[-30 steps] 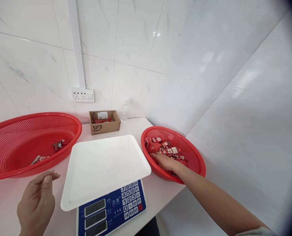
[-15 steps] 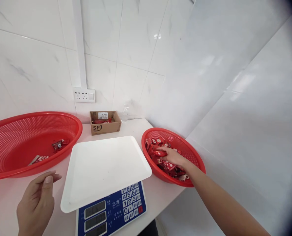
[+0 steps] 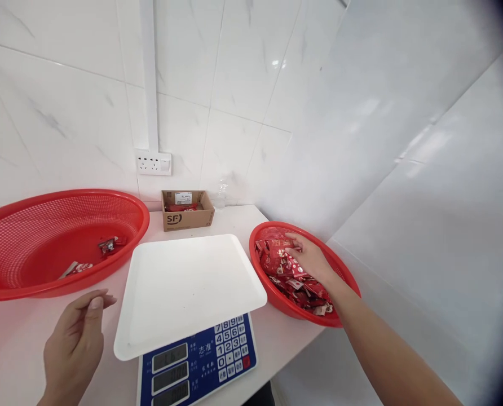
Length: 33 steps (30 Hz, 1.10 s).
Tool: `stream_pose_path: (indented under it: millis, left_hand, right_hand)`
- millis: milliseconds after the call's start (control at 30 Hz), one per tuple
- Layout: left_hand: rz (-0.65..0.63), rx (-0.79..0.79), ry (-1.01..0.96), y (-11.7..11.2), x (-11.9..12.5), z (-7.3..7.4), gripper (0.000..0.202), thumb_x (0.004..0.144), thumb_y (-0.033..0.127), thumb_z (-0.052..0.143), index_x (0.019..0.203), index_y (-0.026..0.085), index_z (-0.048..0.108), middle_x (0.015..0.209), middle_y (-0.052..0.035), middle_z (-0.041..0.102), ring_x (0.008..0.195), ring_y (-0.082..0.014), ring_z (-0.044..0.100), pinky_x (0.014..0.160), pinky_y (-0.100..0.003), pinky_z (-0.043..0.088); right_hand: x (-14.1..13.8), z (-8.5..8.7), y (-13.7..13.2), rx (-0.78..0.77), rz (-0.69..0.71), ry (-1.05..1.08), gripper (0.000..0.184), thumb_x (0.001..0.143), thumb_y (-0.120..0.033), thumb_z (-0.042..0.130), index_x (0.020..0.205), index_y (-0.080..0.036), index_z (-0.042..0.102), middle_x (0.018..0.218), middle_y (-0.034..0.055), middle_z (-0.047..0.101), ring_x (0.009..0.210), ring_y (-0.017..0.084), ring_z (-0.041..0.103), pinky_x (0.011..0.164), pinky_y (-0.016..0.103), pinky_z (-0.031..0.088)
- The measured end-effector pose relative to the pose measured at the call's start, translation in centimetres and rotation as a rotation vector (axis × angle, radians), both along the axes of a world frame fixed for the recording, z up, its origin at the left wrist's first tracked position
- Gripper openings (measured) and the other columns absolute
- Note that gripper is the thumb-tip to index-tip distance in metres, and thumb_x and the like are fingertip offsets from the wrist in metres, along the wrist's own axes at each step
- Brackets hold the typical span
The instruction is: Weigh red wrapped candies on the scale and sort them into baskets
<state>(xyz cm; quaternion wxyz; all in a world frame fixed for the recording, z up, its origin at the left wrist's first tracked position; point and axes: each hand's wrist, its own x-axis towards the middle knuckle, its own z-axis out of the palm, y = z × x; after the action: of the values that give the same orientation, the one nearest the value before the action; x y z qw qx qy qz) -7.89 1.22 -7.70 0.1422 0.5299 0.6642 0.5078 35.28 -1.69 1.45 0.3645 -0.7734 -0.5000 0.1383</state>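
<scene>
My right hand [image 3: 308, 256] is inside the right-hand red plastic basket [image 3: 347, 272], over a heap of small red packets [image 3: 294, 282]. Its thumb and fingers are apart, close to a shiny red packet [image 3: 278, 248]; whether they touch it I cannot tell. My left hand [image 3: 76, 338] hovers above the table, left of the scale, with thumb and fingers pressed together and nothing visible between them. Between the hands stands a digital scale [image 3: 203, 361] with a blue keypad panel. Its white weighing tray [image 3: 192, 293] holds no packets.
A larger red basket [image 3: 44, 203] at the left holds a few packets [image 3: 111, 245]. Against the wall stand a small cardboard box [image 3: 190, 219] with red packets inside and a clear plastic bottle [image 3: 220, 194]. A wall socket [image 3: 154, 163] is above the box.
My right hand has shifted up and back within the basket, away from the red packet it was gripping. My left hand keeps its pose. The whole view has swung slightly.
</scene>
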Motion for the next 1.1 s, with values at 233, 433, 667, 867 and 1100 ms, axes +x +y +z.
stream_pose_path:
  millis: [233, 433, 667, 867, 1100]
  left_hand:
    - [-0.110, 0.035, -0.092, -0.2, 0.1, 0.6, 0.028, 0.080, 0.047, 0.045, 0.090, 0.024, 0.058, 0.082, -0.0018, 0.068, 0.082, -0.0226, 0.066, 0.071, -0.033, 0.053]
    - [-0.155, 0.095, -0.101, -0.4, 0.0, 0.6, 0.030, 0.083, 0.046, 0.043, 0.092, 0.021, 0.058, 0.082, -0.0041, 0.068, 0.079, -0.0197, 0.065, 0.071, -0.030, 0.053]
    - [-0.195, 0.096, -0.128, -0.8, 0.1, 1.4, 0.029, 0.085, 0.044, 0.042, 0.091, 0.020, 0.058, 0.081, -0.0047, 0.066, 0.079, -0.0191, 0.064, 0.072, -0.030, 0.052]
    - [-0.205, 0.080, -0.139, -0.8, 0.1, 1.4, 0.030, 0.085, 0.045, 0.042, 0.092, 0.020, 0.058, 0.082, -0.0046, 0.066, 0.079, -0.0188, 0.063, 0.072, -0.030, 0.052]
    - [-0.209, 0.079, -0.147, -0.9, 0.1, 1.4, 0.029, 0.085, 0.043, 0.043, 0.092, 0.020, 0.058, 0.083, -0.0047, 0.066, 0.079, -0.0180, 0.063, 0.071, -0.029, 0.052]
  right_hand:
    - [-8.7, 1.0, 2.2, 0.053, 0.328, 0.112, 0.043, 0.078, -0.023, 0.054, 0.120, -0.024, 0.053, 0.117, 0.0042, 0.062, 0.114, 0.019, 0.053, 0.097, 0.037, 0.041]
    - [-15.6, -1.3, 4.9, -0.027, 0.689, 0.245, 0.042, 0.074, -0.014, 0.054, 0.114, -0.026, 0.058, 0.108, 0.0010, 0.065, 0.097, 0.015, 0.060, 0.089, 0.033, 0.045]
    - [-18.3, -1.8, 6.7, -0.012, 0.707, 0.352, 0.030, 0.073, -0.015, 0.050, 0.101, -0.022, 0.058, 0.085, -0.0005, 0.062, 0.076, 0.013, 0.060, 0.071, 0.030, 0.048]
    - [-18.5, -1.7, 7.2, 0.097, 0.575, 0.403, 0.024, 0.075, -0.023, 0.047, 0.099, -0.021, 0.052, 0.083, -0.0007, 0.058, 0.080, 0.014, 0.059, 0.077, 0.032, 0.048]
    - [-15.7, -1.6, 7.2, 0.116, 0.415, 0.294, 0.034, 0.080, -0.027, 0.041, 0.113, -0.022, 0.041, 0.091, 0.0016, 0.058, 0.083, 0.014, 0.060, 0.079, 0.032, 0.049]
